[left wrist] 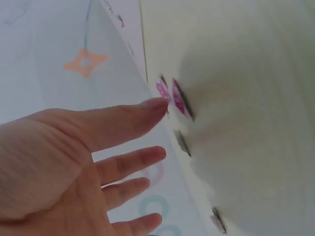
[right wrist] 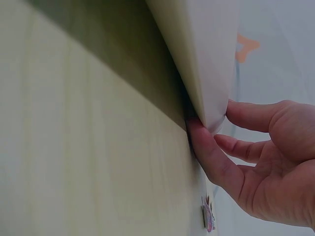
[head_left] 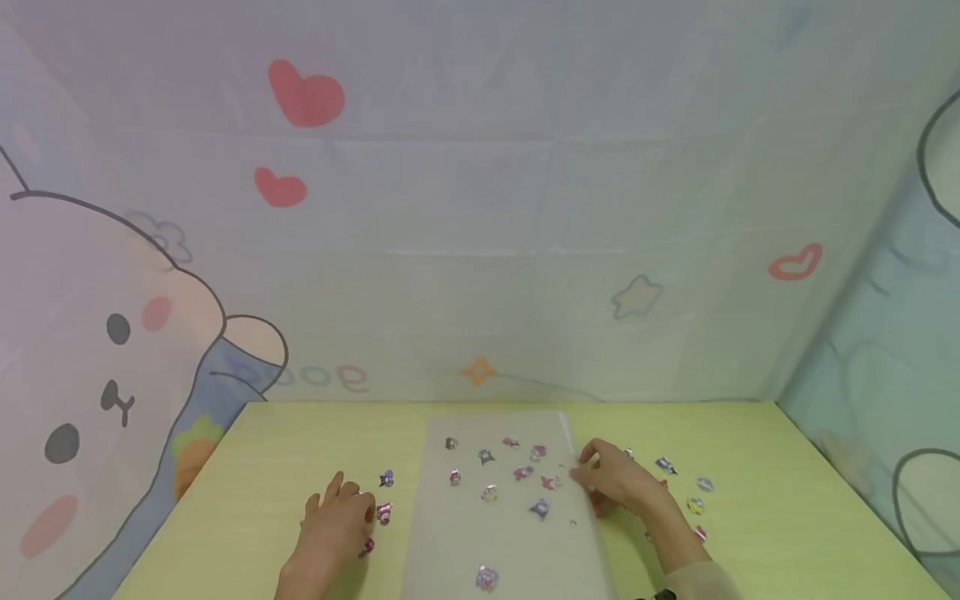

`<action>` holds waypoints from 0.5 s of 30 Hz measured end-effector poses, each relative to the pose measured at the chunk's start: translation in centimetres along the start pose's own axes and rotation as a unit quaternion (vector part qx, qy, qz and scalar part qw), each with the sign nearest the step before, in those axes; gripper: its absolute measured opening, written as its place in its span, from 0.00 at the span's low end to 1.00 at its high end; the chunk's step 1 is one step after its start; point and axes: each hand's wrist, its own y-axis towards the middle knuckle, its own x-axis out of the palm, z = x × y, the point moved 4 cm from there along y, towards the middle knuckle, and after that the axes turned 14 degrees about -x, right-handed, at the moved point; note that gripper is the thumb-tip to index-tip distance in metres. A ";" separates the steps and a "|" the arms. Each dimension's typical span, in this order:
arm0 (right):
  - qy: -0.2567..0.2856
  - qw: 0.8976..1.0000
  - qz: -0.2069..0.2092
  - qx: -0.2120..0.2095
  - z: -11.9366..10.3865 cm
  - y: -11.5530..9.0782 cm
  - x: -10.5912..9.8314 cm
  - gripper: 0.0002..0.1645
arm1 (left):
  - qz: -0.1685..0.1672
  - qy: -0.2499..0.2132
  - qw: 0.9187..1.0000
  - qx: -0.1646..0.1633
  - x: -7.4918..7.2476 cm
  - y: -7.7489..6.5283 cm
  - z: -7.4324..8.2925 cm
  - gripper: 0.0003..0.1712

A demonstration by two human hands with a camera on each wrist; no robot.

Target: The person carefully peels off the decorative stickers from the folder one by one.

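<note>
We see a smooth, matt, paper-like sheet [head_left: 450, 533], small glossy pieces [head_left: 541, 507] with an almost metallic shine, a faintly wood-grained tabletop [head_left: 337, 433] and a softly creased cloth backdrop [head_left: 525, 208].

1. A pale yellow-green table [head_left: 787, 521] shows faint grain (clearest from the right wrist).
2. White paper [head_left: 457, 533] lies down its middle, the right edge lifted off the surface.
3. Left of that lie a purple sticker [head_left: 386, 478], a pink sticker [head_left: 384, 513] and a dark-pink sticker [head_left: 367, 547].
4. To the right lie a bluish sticker [head_left: 665, 465], a pale sticker [head_left: 705, 483], a yellow sticker [head_left: 696, 506] and a reddish sticker [head_left: 701, 533].
</note>
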 end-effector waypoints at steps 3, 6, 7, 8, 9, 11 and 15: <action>0.002 1.000 0.003 0.003 0.1 0.0 0.0 0.17 | -0.008 -0.016 1.000 0.020 -0.1 0.0 0.6 0.10; 0.000 1.000 0.002 0.001 0.1 -0.1 -0.1 0.17 | -0.010 -0.038 0.998 0.056 0.0 -0.1 1.7 0.10; 0.000 1.000 0.002 -0.001 0.0 0.0 -0.1 0.17 | -0.011 -0.044 0.996 0.072 0.1 -0.2 2.2 0.10; -0.002 1.000 0.000 -0.002 0.0 0.0 -0.1 0.18 | -0.007 -0.047 0.995 0.092 0.1 -0.4 2.8 0.09; -0.003 1.000 -0.001 -0.004 -0.1 0.0 -0.1 0.18 | -0.007 -0.050 0.993 0.110 0.2 -0.6 3.4 0.09; -0.004 1.000 -0.003 -0.006 -0.1 0.0 -0.1 0.18 | -0.013 -0.052 0.989 0.139 0.3 -1.0 4.7 0.09; -0.003 1.000 -0.004 -0.004 -0.1 -0.1 0.0 0.18 | -0.026 -0.036 0.984 0.172 0.8 -2.0 7.1 0.09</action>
